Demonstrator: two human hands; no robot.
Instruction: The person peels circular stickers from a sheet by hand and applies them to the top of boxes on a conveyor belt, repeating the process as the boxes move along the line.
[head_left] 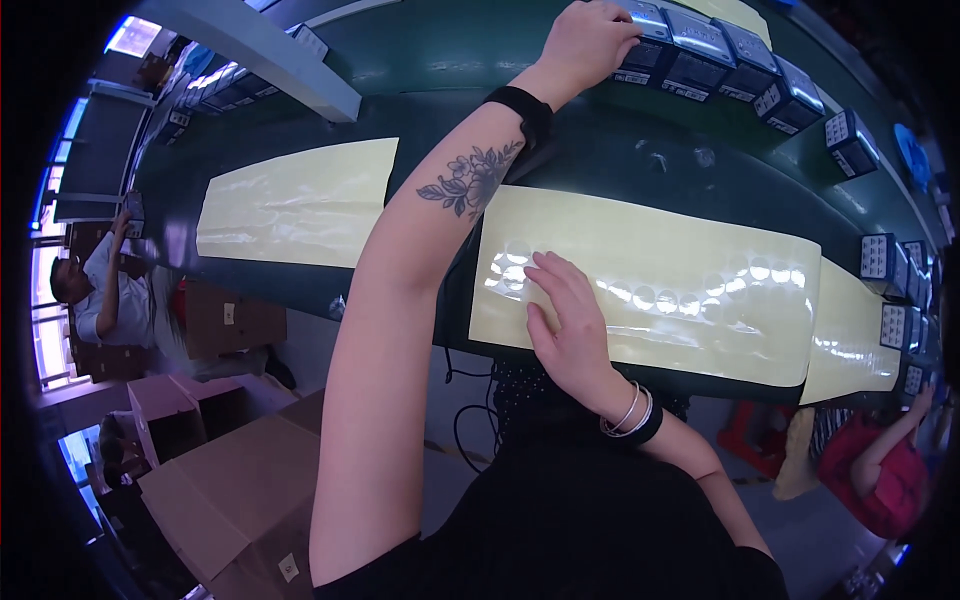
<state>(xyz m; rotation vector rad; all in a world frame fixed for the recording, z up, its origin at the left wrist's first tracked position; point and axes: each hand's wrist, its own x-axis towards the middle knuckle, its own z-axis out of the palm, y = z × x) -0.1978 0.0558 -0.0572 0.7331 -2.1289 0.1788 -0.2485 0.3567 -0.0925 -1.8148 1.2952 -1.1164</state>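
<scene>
My left hand (590, 42) reaches to the far side of the table, its fingers bent over the near left end of a row of boxes. They grip a small dark blue box (643, 50) with a shiny top. My right hand (572, 325) is over the left part of a pale yellow sheet (680, 345) bearing clear round stickers (666, 300). Its thumb and fingers are apart, and the fingertips are close to the stickers at the sheet's left end. Whether a sticker clings to a fingertip is too small to tell.
More dark boxes (697, 55) continue the row rightward. A second yellow sheet (300, 205) lies left, another (855, 335) right. A pale post (250, 50) rises at upper left. Cardboard cartons (235, 480) stand lower left. One person (110, 290) works at left, another (880, 470) at right.
</scene>
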